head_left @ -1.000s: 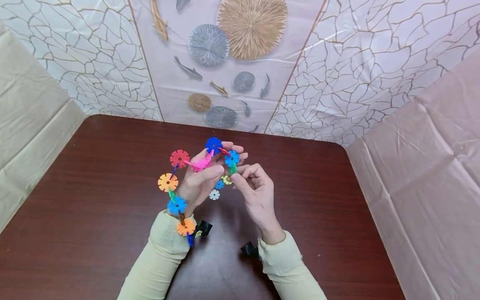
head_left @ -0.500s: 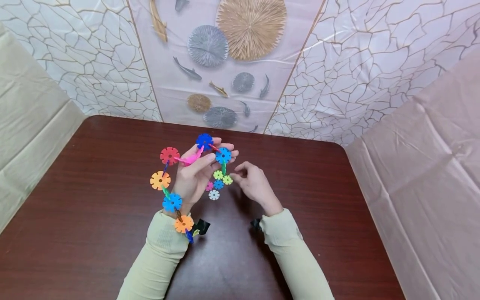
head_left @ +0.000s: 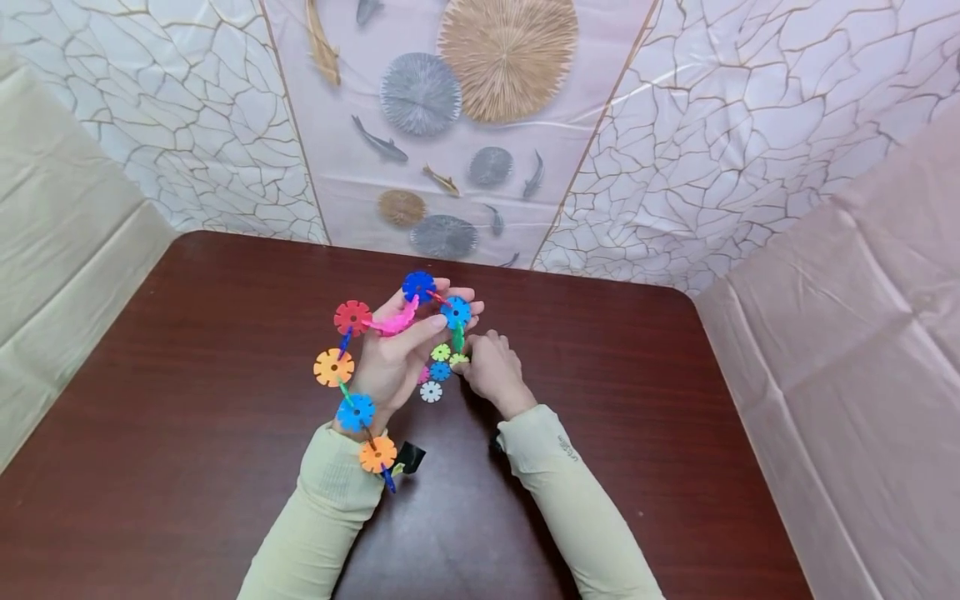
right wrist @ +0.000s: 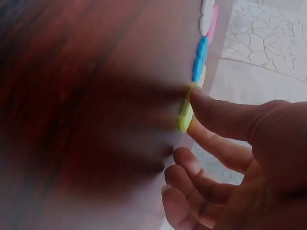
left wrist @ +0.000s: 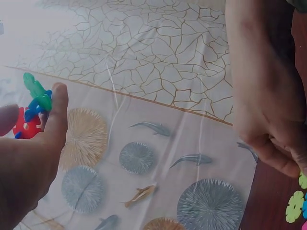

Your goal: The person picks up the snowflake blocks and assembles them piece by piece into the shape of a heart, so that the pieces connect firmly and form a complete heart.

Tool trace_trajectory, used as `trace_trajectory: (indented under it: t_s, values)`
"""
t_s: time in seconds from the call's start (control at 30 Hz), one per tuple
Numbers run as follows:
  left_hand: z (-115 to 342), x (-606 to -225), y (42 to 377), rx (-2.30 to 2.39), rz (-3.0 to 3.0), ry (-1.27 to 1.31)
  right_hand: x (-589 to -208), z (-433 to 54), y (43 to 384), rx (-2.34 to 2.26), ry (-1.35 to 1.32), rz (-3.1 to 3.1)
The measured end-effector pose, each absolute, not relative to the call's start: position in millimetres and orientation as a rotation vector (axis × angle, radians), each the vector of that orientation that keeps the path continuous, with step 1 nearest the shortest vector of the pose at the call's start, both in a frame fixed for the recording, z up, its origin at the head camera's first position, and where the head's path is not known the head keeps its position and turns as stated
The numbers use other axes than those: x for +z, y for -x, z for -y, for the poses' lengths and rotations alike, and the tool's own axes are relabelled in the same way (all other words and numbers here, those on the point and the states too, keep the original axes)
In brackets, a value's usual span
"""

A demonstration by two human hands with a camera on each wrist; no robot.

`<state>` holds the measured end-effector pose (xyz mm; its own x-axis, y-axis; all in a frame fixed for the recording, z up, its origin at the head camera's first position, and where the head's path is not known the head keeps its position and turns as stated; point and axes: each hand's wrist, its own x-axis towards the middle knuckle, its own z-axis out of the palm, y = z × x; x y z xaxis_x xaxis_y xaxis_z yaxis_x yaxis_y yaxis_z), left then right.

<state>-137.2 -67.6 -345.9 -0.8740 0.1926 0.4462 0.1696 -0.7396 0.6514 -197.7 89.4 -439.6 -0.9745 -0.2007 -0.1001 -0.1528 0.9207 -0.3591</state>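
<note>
Reddish-brown and glossy, the tabletop carries everything. Above it a chain of slotted, flower-shaped discs curves around the left hand, whose thumb and fingers appear to grip it near its upper end. The other end trails beside the left cuff. The right hand reaches down, its thumb and forefinger pinching a yellow-green disc; whether that disc is off the tabletop cannot be told. Close by lie a white disc, a blue disc, another yellow-green disc and a pink disc, partly hidden.

The pinched disc, thin and held by its edges, could flick away if squeezed unevenly, and the crowded neighbours could be knocked by the same fingers. The chain looks likelier to suffer: a trailing end caught on the cuff could pull a slot apart, and a slack left grip could let it slide.
</note>
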Motion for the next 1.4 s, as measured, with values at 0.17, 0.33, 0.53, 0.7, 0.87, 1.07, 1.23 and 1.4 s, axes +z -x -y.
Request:
trace_trajectory:
  t_s: [0.17,0.33,0.53,0.7,0.87,1.07,1.23,1.4]
  values:
    - [67,-344,138,2.818,-1.142,-0.775,-435,-98,193,-0.77,0.15,-2.849]
    - [66,-344,138,2.846,-1.164,-0.751,-417,-107,177,-1.342,0.145,-2.675]
    - [67,-343,139,2.876,-1.253,-0.72,-378,-115,145,-1.966,0.281,-2.251]
    - [67,-344,139,2.895,-1.272,-0.702,-362,-116,129,-2.085,0.403,-2.087]
    - [66,-345,139,2.895,-1.255,-0.715,-360,-111,124,-2.203,0.408,-1.946]
    - [65,-345,138,2.885,-1.247,-0.717,-360,-104,121,-2.33,0.314,-1.779]
    - [62,-345,139,2.885,-1.252,-0.733,-358,-99,119,-2.393,0.277,-1.675]
    - [61,-345,139,2.889,-1.237,-0.725,-356,-95,118,-2.429,0.24,-1.649]
